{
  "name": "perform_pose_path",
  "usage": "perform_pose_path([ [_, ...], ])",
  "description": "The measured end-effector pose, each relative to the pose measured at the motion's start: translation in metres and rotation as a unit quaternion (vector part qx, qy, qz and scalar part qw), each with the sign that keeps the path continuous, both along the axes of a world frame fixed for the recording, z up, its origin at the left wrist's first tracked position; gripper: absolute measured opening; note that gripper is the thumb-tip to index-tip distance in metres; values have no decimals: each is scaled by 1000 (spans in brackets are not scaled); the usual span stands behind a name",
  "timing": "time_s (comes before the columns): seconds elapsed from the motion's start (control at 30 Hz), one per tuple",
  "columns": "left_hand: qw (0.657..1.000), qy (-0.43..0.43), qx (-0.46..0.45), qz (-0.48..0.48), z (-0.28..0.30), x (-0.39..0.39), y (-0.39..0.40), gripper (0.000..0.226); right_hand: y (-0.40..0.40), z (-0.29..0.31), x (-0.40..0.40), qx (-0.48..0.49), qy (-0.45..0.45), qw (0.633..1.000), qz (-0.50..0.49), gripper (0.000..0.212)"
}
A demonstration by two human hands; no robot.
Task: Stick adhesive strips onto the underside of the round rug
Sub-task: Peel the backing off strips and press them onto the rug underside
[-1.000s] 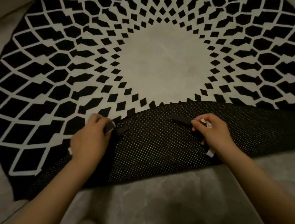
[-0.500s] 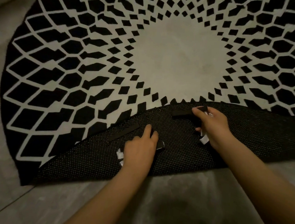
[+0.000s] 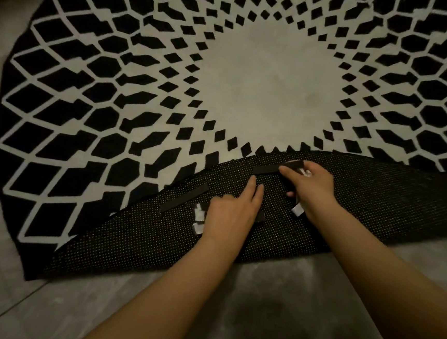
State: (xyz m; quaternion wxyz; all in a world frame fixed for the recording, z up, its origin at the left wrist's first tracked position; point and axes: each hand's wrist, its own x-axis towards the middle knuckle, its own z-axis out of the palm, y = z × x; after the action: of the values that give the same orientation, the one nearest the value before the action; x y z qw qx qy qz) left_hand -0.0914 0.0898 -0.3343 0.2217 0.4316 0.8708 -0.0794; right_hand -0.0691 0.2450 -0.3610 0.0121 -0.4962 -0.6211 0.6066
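A round rug point(image 3: 264, 91) lies on the floor point(image 3: 15, 308) with its near edge folded over, showing the dark dotted underside point(image 3: 135, 232). One adhesive strip point(image 3: 184, 197) sits flat on that backing, apparently already stuck down. A second strip point(image 3: 267, 169), just beyond it nearer the fold, is being laid: the right hand point(image 3: 310, 185) pinches its far end while white scraps of backing paper point(image 3: 297, 210) trail beneath the palm. The left hand point(image 3: 230, 213), between the two strips, rests fingers-extended on the underside, though it covers more paper scraps point(image 3: 199, 217) and what looks like a further strip, so whether it grips them cannot be told. Most of the underside showing carries no strip, suggesting the job is only begun.
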Motion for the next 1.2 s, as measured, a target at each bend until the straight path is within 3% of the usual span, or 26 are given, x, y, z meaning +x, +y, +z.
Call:
perform_pose_path([
  [0.6, 996, -44, -70, -19, 4, -19, 25, 72, 4, -8, -1, 13, 2, 1000, -26, 12],
  [0.8, 997, -63, -48, 14, 2, -27, 20, 75, 11, -10, 3, 63, 11, 996, -59, 20],
  [0.87, 997, -66, -47, 13, 1, -27, 20, 75, 15, -7, 6, 132, 0, 990, -58, 15],
  [0.97, 997, -68, -45, 13, 1, -28, 21, 73, 16, 2, 17, 280, -5, 960, 21, 23],
  [1.03, 997, -69, -44, 14, 2, -29, 21, 72, 10, 4, 24, 347, 8, 923, 164, 29],
  [1.13, 996, -70, -46, 14, 2, -29, 20, 72, -6, -1, 26, 376, -49, 842, 384, 40],
  [1.2, 996, -69, -47, 16, 2, -29, 20, 75, -12, -7, 25, 414, -115, 772, 469, 48],
])
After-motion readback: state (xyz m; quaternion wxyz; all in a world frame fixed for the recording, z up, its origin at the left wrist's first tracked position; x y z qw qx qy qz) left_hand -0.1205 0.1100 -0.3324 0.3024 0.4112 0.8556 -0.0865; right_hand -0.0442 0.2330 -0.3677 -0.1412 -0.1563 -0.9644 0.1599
